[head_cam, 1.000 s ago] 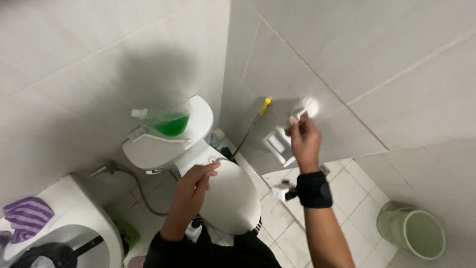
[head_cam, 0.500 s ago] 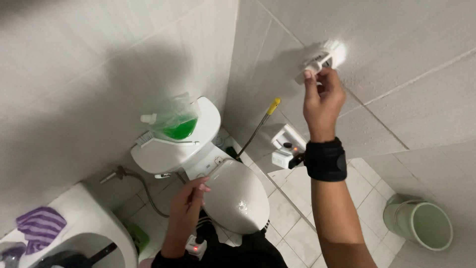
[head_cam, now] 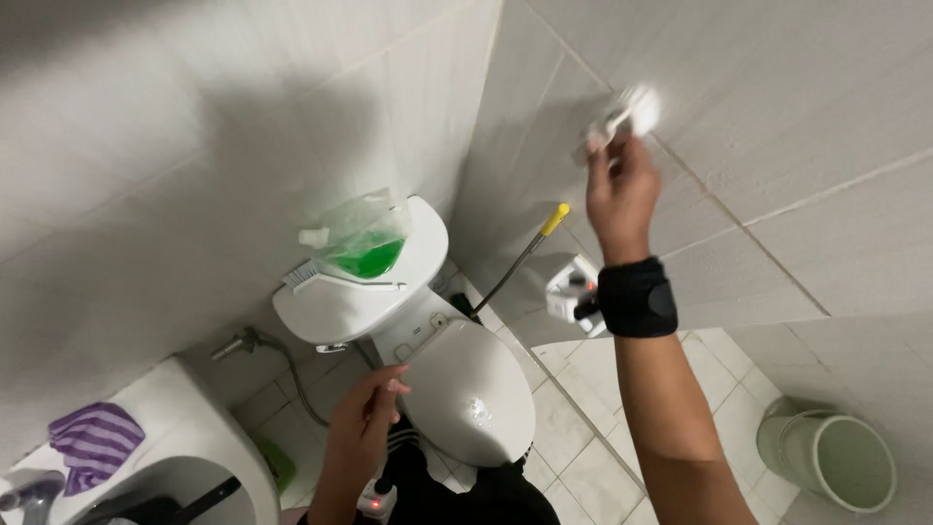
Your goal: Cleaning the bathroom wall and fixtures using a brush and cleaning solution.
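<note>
White blurred wad of paper or cloth [head_cam: 627, 115] pinched in right hand [head_cam: 622, 194] fingertips, pressed against grey wall tile [head_cam: 777, 117], high up. Left hand [head_cam: 362, 428] loosely curled, grasping nothing, hovering near closed white toilet lid [head_cam: 476, 389]. Green-liquid pouch [head_cam: 362, 238] sits on cistern [head_cam: 330, 301].

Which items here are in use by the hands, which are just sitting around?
In use:
right hand holding a small white item up at the tiled wall
left hand, empty as far as visible

Lying about:
green liquid pouch
white brush
striped purple cloth
pale green bucket
</note>
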